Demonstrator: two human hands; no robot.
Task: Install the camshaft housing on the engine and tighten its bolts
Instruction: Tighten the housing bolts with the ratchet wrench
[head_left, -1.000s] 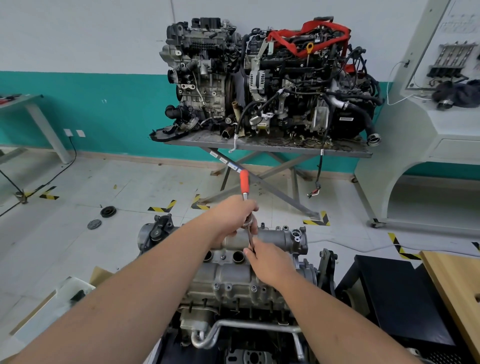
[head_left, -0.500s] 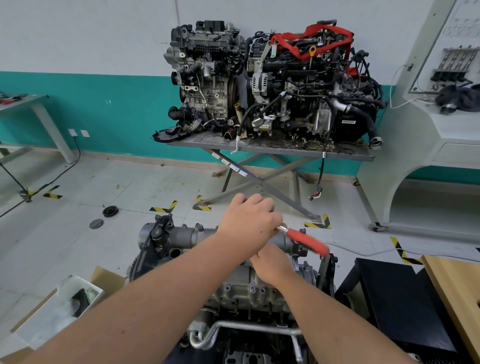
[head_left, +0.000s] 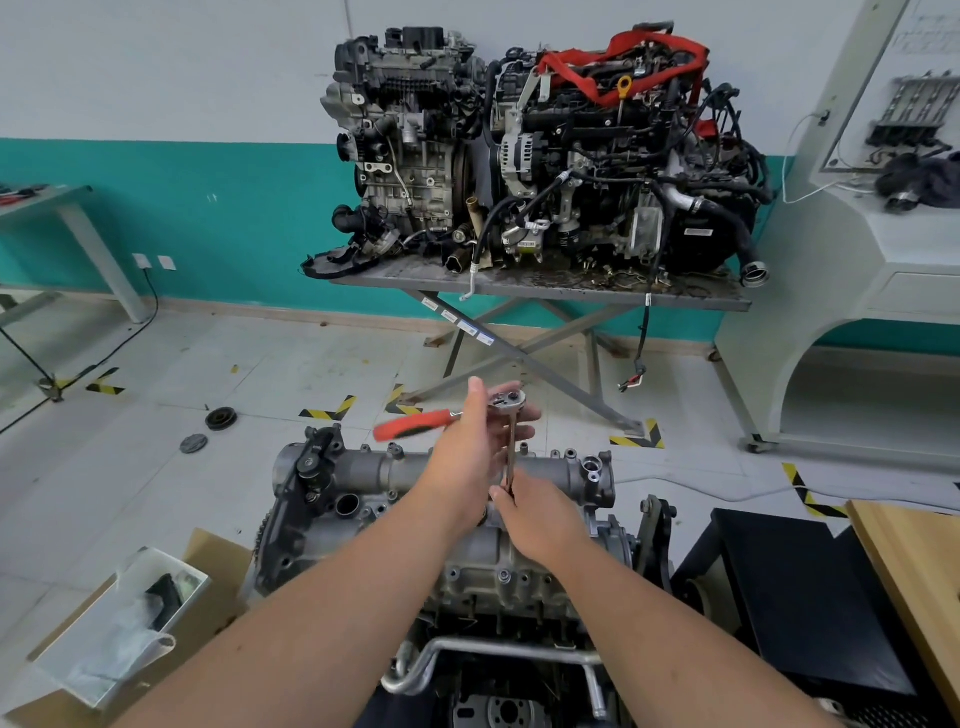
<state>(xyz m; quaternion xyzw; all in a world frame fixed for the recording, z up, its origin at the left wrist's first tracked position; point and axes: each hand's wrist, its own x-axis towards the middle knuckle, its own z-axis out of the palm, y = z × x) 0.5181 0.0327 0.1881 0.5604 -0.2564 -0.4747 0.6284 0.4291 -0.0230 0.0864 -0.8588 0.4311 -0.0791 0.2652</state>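
The grey camshaft housing (head_left: 363, 470) lies on top of the engine (head_left: 498, 577) right below me. A ratchet with a red handle (head_left: 410, 423) stands over it, its chrome head (head_left: 506, 400) up and its extension bar (head_left: 511, 457) pointing down at the housing's middle. My left hand (head_left: 475, 447) holds the ratchet at its head, thumb up and fingers round the far side. My right hand (head_left: 540, 519) pinches the bar's lower end against the housing. The socket and the bolt under it are hidden by my right hand.
Two other engines sit on a grey scissor table (head_left: 519, 291) at the back. A cardboard box with a plastic bag (head_left: 119, 623) lies at my left. A black cabinet (head_left: 779, 597) and a wooden board (head_left: 914, 571) stand at my right. Two round parts (head_left: 221, 418) lie on the floor.
The red handle has swung round: it pointed away from me, then to the right, and points left now. My left hand went round with it; my right hand stayed at the bar's foot.
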